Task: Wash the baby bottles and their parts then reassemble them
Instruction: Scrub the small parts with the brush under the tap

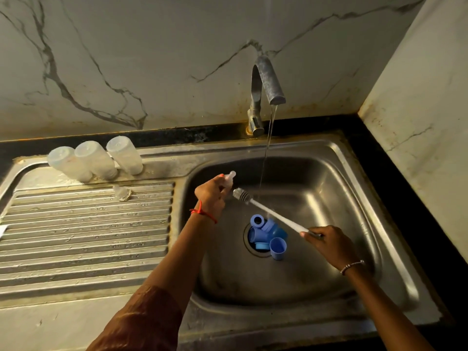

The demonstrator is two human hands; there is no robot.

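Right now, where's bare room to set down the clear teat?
Free: ribbed steel drainboard, in front of the three upturned clear plastic bottles; steel basin floor right of the drain. Crowded: the drain, heaped with blue plastic rings and caps.

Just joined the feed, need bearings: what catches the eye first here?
Over the sink, the left hand holds a clear nipple and the right hand a brush pointed at it, beside the stream from the tap. Blue caps pile on the drain. Three clear bottles stand in a row at the drainboard's back.

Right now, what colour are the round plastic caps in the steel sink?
Blue. The round plastic caps show best in the head view.
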